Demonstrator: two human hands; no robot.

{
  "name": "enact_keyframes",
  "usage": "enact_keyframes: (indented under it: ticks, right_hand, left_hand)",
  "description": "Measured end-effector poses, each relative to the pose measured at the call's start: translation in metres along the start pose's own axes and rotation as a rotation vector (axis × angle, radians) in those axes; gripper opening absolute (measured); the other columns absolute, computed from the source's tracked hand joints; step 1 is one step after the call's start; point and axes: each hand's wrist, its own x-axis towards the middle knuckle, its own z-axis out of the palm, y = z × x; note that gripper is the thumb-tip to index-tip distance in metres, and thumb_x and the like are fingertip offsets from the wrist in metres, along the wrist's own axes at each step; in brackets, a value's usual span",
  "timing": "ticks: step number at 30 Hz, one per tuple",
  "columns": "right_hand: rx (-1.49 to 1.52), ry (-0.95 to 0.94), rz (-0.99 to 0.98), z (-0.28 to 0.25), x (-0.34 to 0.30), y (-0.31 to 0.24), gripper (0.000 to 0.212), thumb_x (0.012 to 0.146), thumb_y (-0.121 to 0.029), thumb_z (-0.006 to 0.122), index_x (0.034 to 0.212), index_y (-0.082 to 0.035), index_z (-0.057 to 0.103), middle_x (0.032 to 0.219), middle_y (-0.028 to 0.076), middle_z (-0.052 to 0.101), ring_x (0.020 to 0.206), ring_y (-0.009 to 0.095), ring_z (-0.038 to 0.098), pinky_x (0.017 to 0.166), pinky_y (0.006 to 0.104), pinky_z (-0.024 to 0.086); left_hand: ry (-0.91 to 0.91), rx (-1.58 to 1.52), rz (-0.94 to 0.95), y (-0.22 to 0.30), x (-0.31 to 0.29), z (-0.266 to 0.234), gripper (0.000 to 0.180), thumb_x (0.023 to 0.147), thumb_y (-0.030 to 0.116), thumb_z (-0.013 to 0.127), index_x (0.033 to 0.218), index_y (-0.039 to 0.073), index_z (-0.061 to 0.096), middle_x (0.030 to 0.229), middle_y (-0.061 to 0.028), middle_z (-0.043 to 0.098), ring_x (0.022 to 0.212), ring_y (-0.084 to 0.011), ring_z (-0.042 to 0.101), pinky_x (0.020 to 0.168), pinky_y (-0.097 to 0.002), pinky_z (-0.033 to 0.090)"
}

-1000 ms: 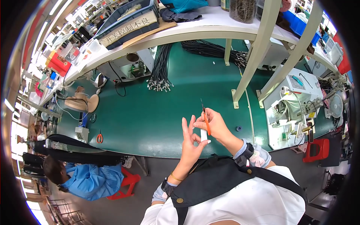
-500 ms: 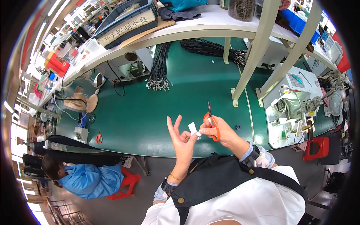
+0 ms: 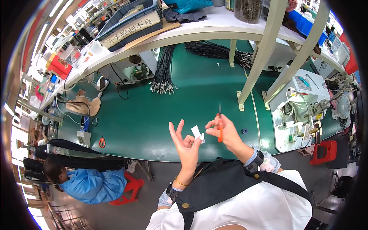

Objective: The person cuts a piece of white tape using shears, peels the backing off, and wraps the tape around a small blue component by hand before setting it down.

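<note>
Above the front part of the green table [image 3: 153,126], my left hand [image 3: 186,147] pinches a small folded white piece [image 3: 196,132], perhaps paper or a label, between thumb and fingertip. Two of its other fingers stretch upward. To the right, my right hand [image 3: 230,134] holds a pair of scissors with orange handles [image 3: 220,130]. The dark blades point away from me and are blurred. Thumb and index finger of that hand are apart, a little off the white piece. A small dark blue roll [image 3: 244,131] lies on the table beside my right hand.
Bundles of black cables [image 3: 163,73] lie at the table's back. Another orange-handled scissors [image 3: 102,142] and a beige fan [image 3: 82,104] are on the left. White shelf posts [image 3: 258,61] rise at the right, near a machine [image 3: 299,111]. A person in blue [image 3: 94,184] sits at left.
My right hand has drawn away from the white piece, and the scissors have turned in its grip, their handles now seen edge-on. My left hand keeps its pinch.
</note>
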Motion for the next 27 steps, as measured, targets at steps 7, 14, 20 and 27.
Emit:
enact_keyframes:
  ticks: [7,14,20,27]
  right_hand:
    - [0.054,0.045,-0.043,0.016,-0.014,-0.003,0.03,0.071,-0.001,0.07,0.076,-0.01,0.041,0.08,0.009,0.06,0.07,0.008,0.053,0.062,0.0197,0.042]
    - [-0.023,0.02,0.067,0.02,-0.016,0.012,0.029,0.073,-0.004,0.069,0.076,-0.01,0.041,0.083,0.01,0.062,0.065,0.007,0.052,0.055,0.019,0.039]
    - [-0.002,0.211,0.083,0.002,-0.013,0.005,0.027,0.074,-0.008,0.07,0.078,-0.009,0.043,0.079,0.006,0.06,0.062,0.007,0.051,0.054,0.0195,0.039]
    - [0.046,0.099,0.135,0.006,-0.004,0.013,0.028,0.074,-0.013,0.071,0.079,-0.005,0.045,0.069,-0.001,0.054,0.062,0.007,0.051,0.055,0.0223,0.04]
  left_hand:
    - [0.009,0.119,0.121,-0.006,-0.001,-0.001,0.092,0.075,-0.005,0.061,0.14,0.01,-0.002,0.137,-0.0182,0.025,0.065,-0.0091,0.051,0.062,-0.0209,0.045]
    - [-0.088,0.269,0.139,-0.016,-0.004,-0.007,0.089,0.076,-0.006,0.059,0.139,0.008,-0.003,0.137,-0.0181,0.024,0.065,-0.0094,0.05,0.062,-0.0205,0.045]
    - [-0.084,0.206,0.165,-0.016,-0.006,-0.01,0.088,0.076,-0.009,0.057,0.139,0.008,-0.003,0.137,-0.0188,0.024,0.065,-0.0092,0.049,0.063,-0.0211,0.046]
    - [-0.178,0.277,0.14,-0.022,-0.01,-0.016,0.087,0.075,-0.01,0.056,0.14,0.008,0.0,0.135,-0.0193,0.027,0.065,-0.0092,0.05,0.064,-0.021,0.047]
